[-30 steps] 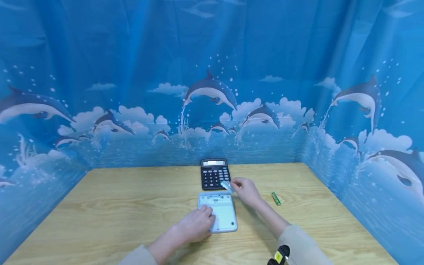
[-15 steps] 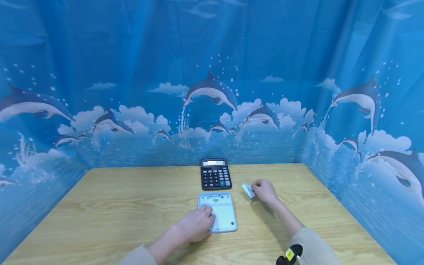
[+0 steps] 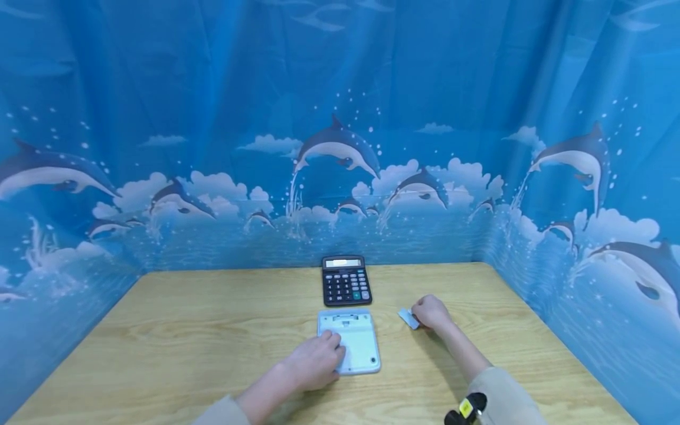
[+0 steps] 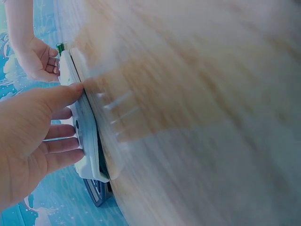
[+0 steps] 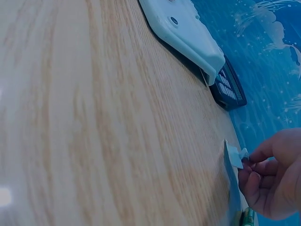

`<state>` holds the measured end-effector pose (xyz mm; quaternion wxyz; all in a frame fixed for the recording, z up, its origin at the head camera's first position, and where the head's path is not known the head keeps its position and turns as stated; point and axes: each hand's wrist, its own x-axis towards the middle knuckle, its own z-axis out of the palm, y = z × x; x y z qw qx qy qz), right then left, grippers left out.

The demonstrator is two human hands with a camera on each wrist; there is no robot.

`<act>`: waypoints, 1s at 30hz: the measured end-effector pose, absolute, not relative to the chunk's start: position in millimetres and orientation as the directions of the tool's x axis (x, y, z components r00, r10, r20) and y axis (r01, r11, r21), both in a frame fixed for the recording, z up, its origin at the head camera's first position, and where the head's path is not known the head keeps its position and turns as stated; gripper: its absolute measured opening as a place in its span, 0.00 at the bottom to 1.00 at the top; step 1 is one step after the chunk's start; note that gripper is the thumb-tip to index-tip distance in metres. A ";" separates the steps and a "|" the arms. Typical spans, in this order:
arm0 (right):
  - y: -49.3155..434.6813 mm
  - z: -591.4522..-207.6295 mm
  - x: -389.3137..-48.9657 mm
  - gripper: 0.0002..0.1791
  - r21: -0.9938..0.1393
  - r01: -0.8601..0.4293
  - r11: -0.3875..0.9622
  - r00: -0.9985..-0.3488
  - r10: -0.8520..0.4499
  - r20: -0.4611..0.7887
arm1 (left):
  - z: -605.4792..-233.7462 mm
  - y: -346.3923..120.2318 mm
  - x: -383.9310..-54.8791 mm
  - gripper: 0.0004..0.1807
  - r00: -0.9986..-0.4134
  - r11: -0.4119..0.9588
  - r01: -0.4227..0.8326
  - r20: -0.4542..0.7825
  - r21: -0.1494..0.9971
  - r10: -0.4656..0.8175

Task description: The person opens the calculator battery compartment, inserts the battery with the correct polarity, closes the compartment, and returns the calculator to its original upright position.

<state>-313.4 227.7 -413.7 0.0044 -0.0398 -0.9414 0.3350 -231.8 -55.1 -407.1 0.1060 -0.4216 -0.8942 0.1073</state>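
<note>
A pale blue device shaped like a calculator [image 3: 360, 342] lies face down on the table, with its battery compartment [image 3: 345, 317] uncovered at the far end. My left hand [image 3: 314, 360] holds it at the near left corner; the left wrist view shows the thumb at its edge and the fingers on its back. Off to its right, my right hand [image 3: 431, 311] pinches a small pale blue battery cover [image 3: 408, 319] close over the table. A green battery [image 5: 248, 216] lies beside the right hand in the right wrist view; in the head view that hand hides it.
Beyond the pale device, a black calculator [image 3: 346, 280] lies face up near the back edge of the wooden table [image 3: 212, 319]. A blue dolphin curtain [image 3: 255, 147] hangs along the back and both sides.
My right hand has carried the battery cover from beside the pale calculator rightward, then slightly nearer and down toward the table. The left hand and both calculators have stayed put.
</note>
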 end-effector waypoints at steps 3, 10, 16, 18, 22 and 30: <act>229.8 -414.4 -312.6 0.16 -0.616 0.071 0.784 -0.997 0.078 -0.016 | -407.6 -55.3 -231.8 0.24 -0.621 0.620 0.733 0.100 -0.279 0.778; 232.9 -415.5 -311.7 0.19 -0.561 0.053 0.826 -0.998 0.064 0.001 | -408.6 -55.6 -232.9 0.23 -0.622 0.624 0.734 0.103 -0.269 0.776; 232.2 -415.2 -310.9 0.20 -0.509 0.020 0.861 -0.999 0.035 0.021 | -408.6 -55.8 -233.2 0.23 -0.619 0.623 0.736 0.107 -0.266 0.778; 231.4 -414.2 -310.3 0.20 -0.497 0.013 0.868 -0.999 0.030 0.026 | -408.5 -55.9 -233.2 0.23 -0.617 0.621 0.737 0.108 -0.268 0.779; 230.5 -412.2 -308.8 0.19 -0.474 0.006 0.881 -0.999 0.028 0.040 | -408.6 -55.9 -233.0 0.23 -0.616 0.620 0.737 0.108 -0.269 0.780; 234.0 -409.5 -305.7 0.18 -0.503 0.026 0.864 -0.999 0.036 0.012 | -408.2 -55.4 -232.7 0.23 -0.631 0.632 0.735 0.094 -0.244 0.770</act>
